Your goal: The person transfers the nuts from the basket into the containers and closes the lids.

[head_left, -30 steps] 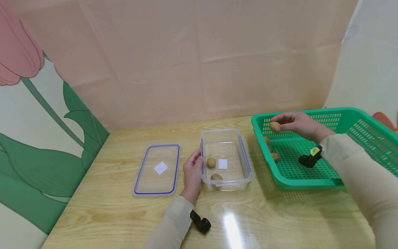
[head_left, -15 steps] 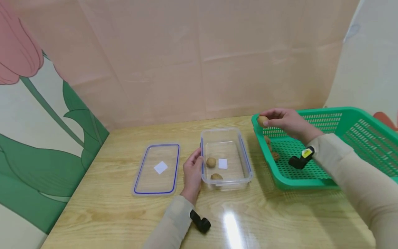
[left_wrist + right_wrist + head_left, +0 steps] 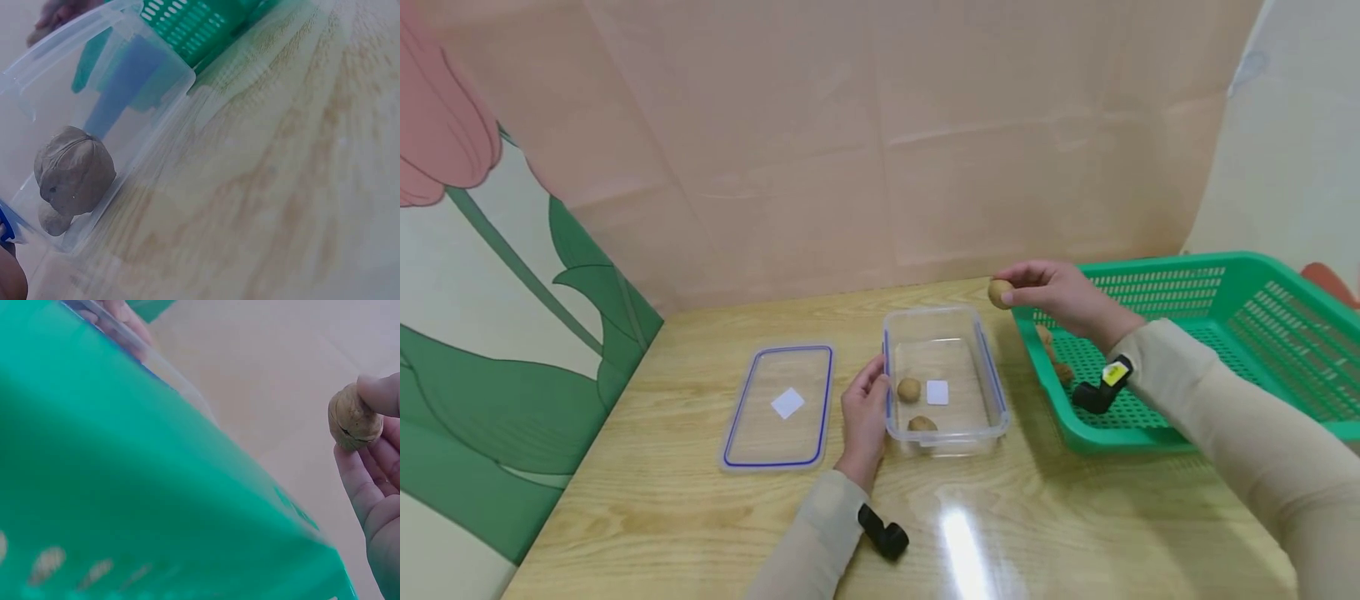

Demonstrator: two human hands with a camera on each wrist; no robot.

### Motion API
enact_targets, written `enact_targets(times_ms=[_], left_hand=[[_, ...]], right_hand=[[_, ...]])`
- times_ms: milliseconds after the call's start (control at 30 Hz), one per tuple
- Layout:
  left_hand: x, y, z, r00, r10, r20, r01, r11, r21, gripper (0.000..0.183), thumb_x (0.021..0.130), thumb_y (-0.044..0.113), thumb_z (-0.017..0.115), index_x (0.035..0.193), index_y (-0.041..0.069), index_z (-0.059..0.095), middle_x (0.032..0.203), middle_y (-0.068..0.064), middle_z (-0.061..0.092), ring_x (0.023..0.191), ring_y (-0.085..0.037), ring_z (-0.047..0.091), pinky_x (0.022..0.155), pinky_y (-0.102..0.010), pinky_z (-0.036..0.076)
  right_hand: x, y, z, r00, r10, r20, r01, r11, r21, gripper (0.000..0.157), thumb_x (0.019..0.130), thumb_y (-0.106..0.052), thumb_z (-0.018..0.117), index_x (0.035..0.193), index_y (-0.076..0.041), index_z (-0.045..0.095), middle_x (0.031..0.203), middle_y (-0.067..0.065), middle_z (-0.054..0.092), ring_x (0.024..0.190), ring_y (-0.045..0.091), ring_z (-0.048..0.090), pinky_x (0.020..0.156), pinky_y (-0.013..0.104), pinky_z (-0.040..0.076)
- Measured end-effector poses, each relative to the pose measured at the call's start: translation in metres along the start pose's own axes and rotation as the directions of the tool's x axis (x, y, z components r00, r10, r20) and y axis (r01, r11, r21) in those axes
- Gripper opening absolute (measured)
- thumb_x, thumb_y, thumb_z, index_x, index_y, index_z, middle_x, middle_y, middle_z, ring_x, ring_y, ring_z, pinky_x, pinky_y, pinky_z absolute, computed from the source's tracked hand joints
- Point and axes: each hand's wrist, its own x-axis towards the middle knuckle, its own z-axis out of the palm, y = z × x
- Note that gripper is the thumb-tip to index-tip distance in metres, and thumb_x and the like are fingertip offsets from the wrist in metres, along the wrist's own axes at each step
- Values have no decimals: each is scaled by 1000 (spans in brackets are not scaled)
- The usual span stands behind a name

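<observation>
Walnut (image 3: pixel 999 293) pinched in the right hand (image 3: pixel 1060 300), thumb against fingers, just beside the green basket (image 3: pixel 1120 440)'s ten o'clock corner, the clear box (image 3: pixel 962 437) at seven o'clock from it! Inside sit two walnuts (image 3: pixel 909 390), the left hand (image 3: pixel 863 417) resting along the nine o'clock wall; more nuts (image 3: pixel 1063 373) hug the basket's nine o'clock side.

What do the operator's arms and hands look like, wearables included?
Both arms wear long, plain beige sleeves: left sleeve, right sleeve. The left hand and right hand are bare, no gloves. Each wrist carries a small black unit with a rounded end: left unit, right unit. The right one also shows a yellow label. No cables visible.
</observation>
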Motion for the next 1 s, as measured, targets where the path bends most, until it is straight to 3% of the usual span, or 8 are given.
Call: enact_targets(times_ms=[267, 633, 1000], left_hand=[[-1, 2, -1, 1000, 14, -2, -14, 1000, 7, 34, 87, 8, 53, 119, 11, 63, 119, -6, 63, 106, -20, 57, 89, -28, 47], [-2, 5, -1, 1000, 8, 5, -8, 1000, -12, 33, 88, 8, 53, 118, 11, 63, 121, -12, 61, 104, -20, 57, 87, -26, 48], [-1, 5, 0, 999, 40, 27, -39, 998, -52, 33, 88, 5, 51, 119, 5, 62, 122, -16, 60, 112, -27, 55, 89, -28, 47]], right_hand=[[7, -11, 18, 998, -4, 66, 5, 1000, -14, 23, 86, -9, 64, 109, -10, 63, 95, -7, 65, 89, 10, 61, 81, 21, 48], [18, -13, 59, 988, 11, 153, -3, 998, -56, 34, 83, -7, 66, 115, 2, 59, 94, -7, 66, 89, 10, 60, 82, 24, 48], [24, -9, 97, 966, 123, 227, -99, 989, -112, 41, 79, -7, 70, 116, 6, 57, 100, 2, 67, 91, 14, 61, 83, 30, 50]])
